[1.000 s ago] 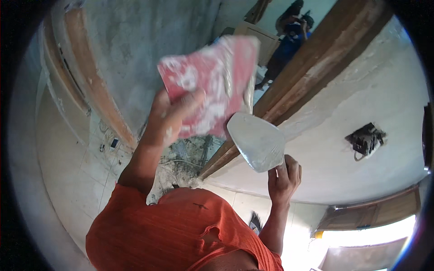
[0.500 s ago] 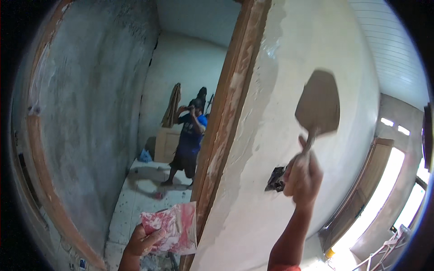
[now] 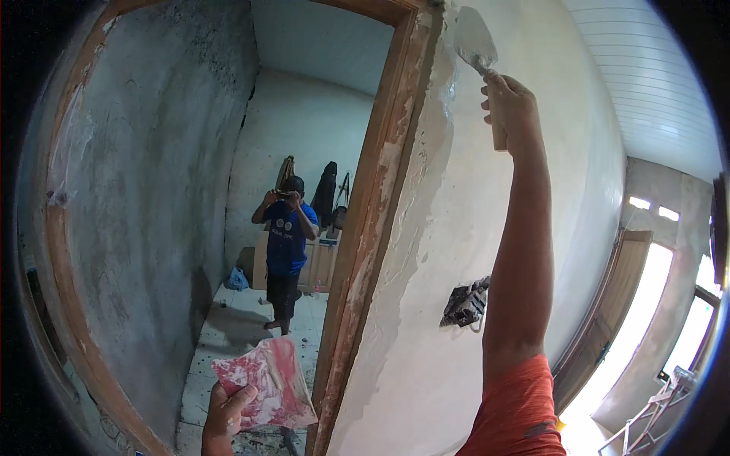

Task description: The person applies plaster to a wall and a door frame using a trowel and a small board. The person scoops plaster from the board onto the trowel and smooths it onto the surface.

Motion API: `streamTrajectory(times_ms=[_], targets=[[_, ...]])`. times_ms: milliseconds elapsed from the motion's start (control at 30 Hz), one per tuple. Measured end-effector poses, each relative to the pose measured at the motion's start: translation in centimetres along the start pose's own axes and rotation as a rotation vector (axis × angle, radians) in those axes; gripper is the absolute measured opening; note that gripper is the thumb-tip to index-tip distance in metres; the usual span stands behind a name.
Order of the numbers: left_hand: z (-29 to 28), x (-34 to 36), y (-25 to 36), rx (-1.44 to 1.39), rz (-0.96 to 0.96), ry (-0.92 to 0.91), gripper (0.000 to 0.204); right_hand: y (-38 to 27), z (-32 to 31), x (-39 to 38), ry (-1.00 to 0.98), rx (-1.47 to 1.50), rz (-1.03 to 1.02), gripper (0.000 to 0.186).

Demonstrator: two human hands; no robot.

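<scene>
Now carrying the trowel higher and farther left than half a second ago, to the top of the frame right of centre, and so bringing the blade from over the plain wall to beside the rough plaster strip along the wooden door frame, to judge by its place, while leaving contact with the wall impossible to tell. Clasping the handle in the right hand, well apart from the left hand. Gripping the pink sheet by its edge with that left hand, low and left of centre, much as before, and bearing white paste on its face (serving more as a palette than a container, seemingly). Turning to containers, seeing a blue bag on the floor left of centre, but not making out any contents. Also noticing, right of centre, a ragged wall opening, holding dark material and a pale loop.
</scene>
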State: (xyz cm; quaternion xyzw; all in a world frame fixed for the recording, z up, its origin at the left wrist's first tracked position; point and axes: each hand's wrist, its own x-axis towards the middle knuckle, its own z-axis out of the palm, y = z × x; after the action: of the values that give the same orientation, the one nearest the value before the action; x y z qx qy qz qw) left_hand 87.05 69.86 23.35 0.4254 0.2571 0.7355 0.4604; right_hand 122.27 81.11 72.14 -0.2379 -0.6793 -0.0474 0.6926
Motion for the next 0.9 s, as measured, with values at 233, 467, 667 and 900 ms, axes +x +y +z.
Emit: streamTrajectory(times_ms=[233, 467, 667, 900], targets=[[-0.5, 0.1, -0.9, -0.064, 0.041, 0.122, 0.055, -0.5, 0.1, 2.7, -0.032, -0.133, 0.087, 0.039], [-0.8, 0.8, -1.3, -0.03, 0.123, 0.179, 0.056, -0.4, -2.0, 4.2, 0.089, -0.246, 0.14, 0.04], [0.9, 1.8, -0.4, -0.12, 0.057, 0.129, 0.052, -2.5, -2.4, 7.5, -0.162, -0.079, -0.003, 0.041], [2.0, 1.9, 0.0, -0.176, 0.068, 0.114, 0.05, -2.7, -1.7, 8.0, -0.167, -0.289, 0.022, 0.04]])
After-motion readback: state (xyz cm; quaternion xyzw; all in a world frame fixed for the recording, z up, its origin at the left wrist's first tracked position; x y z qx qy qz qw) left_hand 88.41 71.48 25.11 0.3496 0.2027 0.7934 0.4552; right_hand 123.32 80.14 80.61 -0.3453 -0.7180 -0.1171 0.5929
